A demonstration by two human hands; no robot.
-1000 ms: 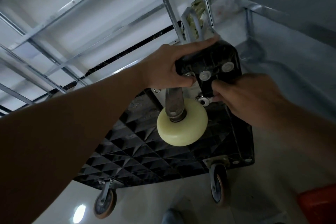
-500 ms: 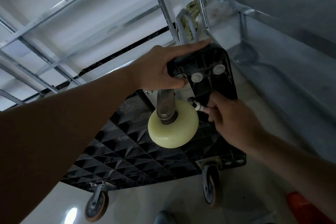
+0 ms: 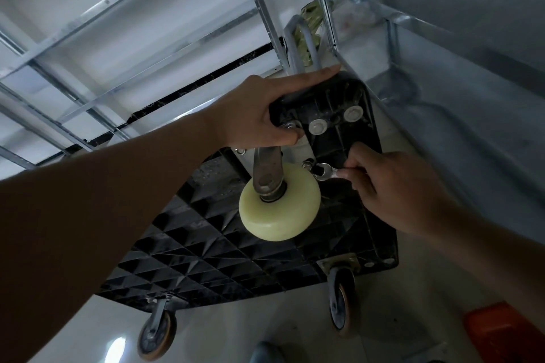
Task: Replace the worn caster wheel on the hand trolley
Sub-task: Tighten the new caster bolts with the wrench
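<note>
While left hand (image 3: 259, 115) fingers grip the trolley (image 3: 348, 103), right hand (image 3: 392, 186) pinches a wrench (image 3: 327, 173); no legible writing.

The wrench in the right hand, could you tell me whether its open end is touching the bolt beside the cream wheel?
Touching. The head view shows the wrench jaw seated around the bolt, no gap visible.

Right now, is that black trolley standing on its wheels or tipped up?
Tipped up. The trolley shows its ribbed underside, and the cream caster wheel and two darker wheels point out into the air.
</note>
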